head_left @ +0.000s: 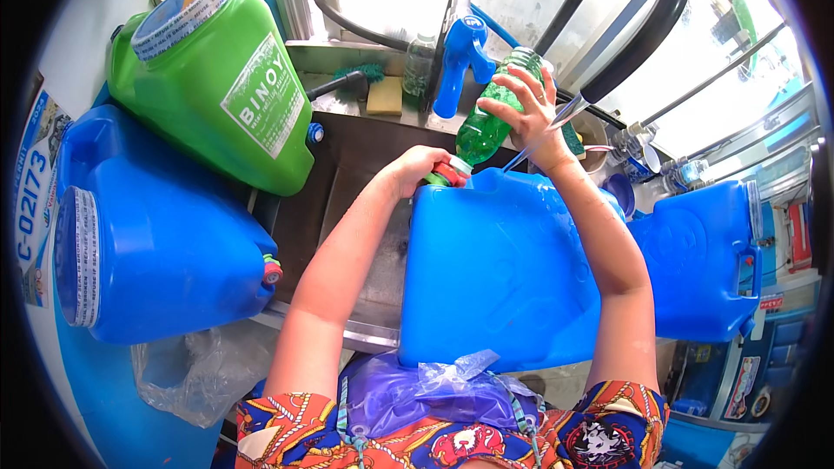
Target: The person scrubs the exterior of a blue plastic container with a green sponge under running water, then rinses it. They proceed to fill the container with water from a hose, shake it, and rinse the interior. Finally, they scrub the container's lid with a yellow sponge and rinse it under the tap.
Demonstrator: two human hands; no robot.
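Observation:
My left hand is closed around a red and green tap at the upper left corner of a large blue water jug. In my right hand is a green clear plastic bottle, held tilted with its lower end beside the tap. Whether the bottle touches the tap I cannot tell. The blue jug lies in front of me, between my forearms, over the edge of a metal sink. A blue nozzle on a metal pipe stands just left of the bottle.
A green jug and another blue jug stand on the left; a further blue jug is on the right. Behind the sink are a yellow sponge and a thick black hose. A clear plastic bag hangs at lower left.

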